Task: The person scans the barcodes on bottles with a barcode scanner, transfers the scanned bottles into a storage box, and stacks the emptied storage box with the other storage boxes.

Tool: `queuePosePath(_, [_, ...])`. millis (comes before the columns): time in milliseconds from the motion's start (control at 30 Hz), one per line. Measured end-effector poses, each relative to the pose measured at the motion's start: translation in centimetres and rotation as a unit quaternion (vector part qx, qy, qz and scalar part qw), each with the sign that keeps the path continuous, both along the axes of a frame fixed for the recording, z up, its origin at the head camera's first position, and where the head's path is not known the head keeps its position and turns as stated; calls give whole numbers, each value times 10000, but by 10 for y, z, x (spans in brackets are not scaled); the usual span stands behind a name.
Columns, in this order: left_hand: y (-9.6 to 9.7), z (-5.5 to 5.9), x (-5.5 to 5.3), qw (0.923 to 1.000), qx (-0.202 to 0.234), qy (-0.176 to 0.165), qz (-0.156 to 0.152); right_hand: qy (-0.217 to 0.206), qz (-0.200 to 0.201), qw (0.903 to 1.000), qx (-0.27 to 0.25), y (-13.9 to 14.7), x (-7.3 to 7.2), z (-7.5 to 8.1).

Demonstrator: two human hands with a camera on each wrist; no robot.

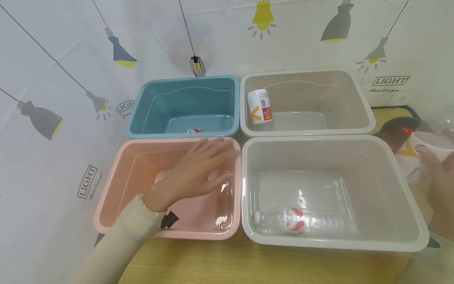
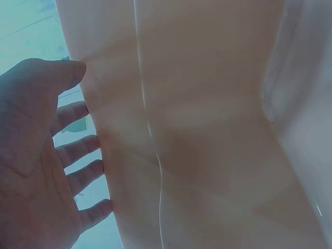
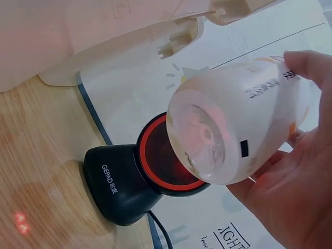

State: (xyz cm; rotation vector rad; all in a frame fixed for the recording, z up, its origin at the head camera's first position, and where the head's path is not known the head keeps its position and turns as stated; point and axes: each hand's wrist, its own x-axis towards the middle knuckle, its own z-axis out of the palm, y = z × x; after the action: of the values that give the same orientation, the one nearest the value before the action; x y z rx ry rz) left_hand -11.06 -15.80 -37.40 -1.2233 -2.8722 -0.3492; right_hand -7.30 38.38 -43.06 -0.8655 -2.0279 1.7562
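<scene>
My right hand grips a white plastic bottle with dark lettering and an orange mark. The bottle is tilted, its base toward the round, red-ringed window of a black barcode scanner. At the far right of the head view, my right hand and the bottle are blurred. My left hand reaches over the pink bin, palm down and holding nothing. In the left wrist view, the straight fingers of my left hand lie along the bin's rim.
Behind the pink bin stands a blue bin with a small red-and-white item inside. A beige bin contains a white bottle with an orange V. In the light grey bin lies a clear water bottle. All stand on a wooden table.
</scene>
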Motion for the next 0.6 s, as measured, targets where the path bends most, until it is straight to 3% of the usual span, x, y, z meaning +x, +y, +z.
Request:
queuePosePath(100, [0,0,0,10000,-32,-22,22,-254,94,9992,309,-1,2,1])
queuePosePath(233, [0,-1,-1,10000,-39,-27,16,-1093,183,9872,1151,1,2,2])
queuePosePath(333, [0,0,-1,10000,-52,-42,18,-1352,250,9815,1331,3,3,1])
queuePosePath(500, [0,0,-1,9999,-95,-77,38,-1486,260,9771,1503,4,3,-1])
queuePosePath(600, [-1,1,0,9999,-113,-81,49,-1362,424,9810,1313,3,4,-1])
